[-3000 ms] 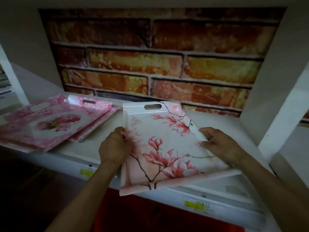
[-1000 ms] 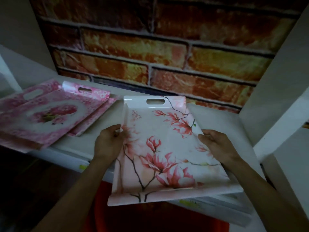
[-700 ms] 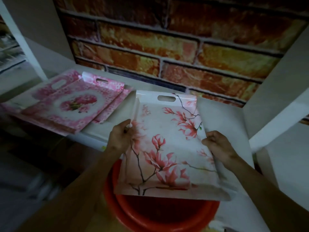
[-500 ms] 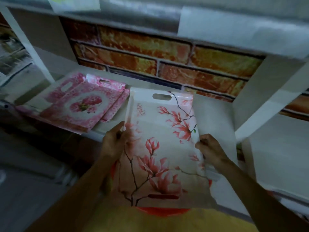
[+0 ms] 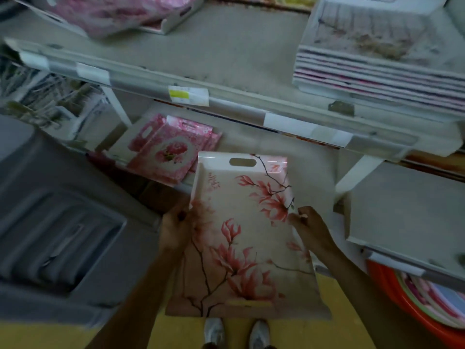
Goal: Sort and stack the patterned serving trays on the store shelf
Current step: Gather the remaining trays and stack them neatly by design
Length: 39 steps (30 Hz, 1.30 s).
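White store shelving is rising before me, and I am holding the magnolia tray (image 5: 241,235) out over the floor, its far end near the lower shelf (image 5: 309,167), my left hand (image 5: 173,233) and right hand (image 5: 312,230) each curling round a long side rim. I am judging this the sorting step: the pink rose trays (image 5: 171,149) on that shelf are showing another pattern, so I am needing a matching pile, perhaps the tall stack (image 5: 377,71) above, and a level lift.

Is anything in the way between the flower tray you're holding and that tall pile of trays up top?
Only the upper shelf's front edge. The left hand and right hand hold the flower tray below it, so it would likely need lifting over that edge to reach the tall pile. Nothing else visible blocks it.
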Motion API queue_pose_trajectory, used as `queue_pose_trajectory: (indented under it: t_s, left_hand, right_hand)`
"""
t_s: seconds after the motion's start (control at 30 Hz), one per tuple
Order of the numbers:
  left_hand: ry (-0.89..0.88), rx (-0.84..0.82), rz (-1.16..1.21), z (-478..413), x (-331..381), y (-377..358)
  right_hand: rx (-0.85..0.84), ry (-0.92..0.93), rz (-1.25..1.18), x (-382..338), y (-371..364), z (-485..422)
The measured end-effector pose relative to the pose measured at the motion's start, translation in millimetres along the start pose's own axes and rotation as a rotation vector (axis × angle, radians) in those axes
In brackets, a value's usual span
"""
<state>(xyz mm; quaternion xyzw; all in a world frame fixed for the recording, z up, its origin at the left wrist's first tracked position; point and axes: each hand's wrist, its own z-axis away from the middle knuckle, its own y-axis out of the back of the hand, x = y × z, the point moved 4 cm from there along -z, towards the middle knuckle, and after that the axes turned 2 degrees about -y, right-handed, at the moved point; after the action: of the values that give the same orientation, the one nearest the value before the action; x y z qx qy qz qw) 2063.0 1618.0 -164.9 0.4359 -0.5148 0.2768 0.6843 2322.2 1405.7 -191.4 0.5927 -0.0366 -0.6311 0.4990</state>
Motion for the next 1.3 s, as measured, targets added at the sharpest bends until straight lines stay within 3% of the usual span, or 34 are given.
queue_pose_trajectory:
  t_s: [0.33, 0.63, 1.3]
  left_hand:
    - [0.087, 0.020, 0.112, 56, 67, 62]
    - [0.114, 0.034, 0.207, 76, 73, 94]
    - [0.009, 0.339, 0.148, 135, 133, 167]
  right_hand:
    - [-0.029, 0.012, -0.035, -55, 24, 61]
    - [-0.037, 0.074, -0.079, -85, 23, 93]
    - [-0.146, 0.294, -0.195, -164, 35, 136]
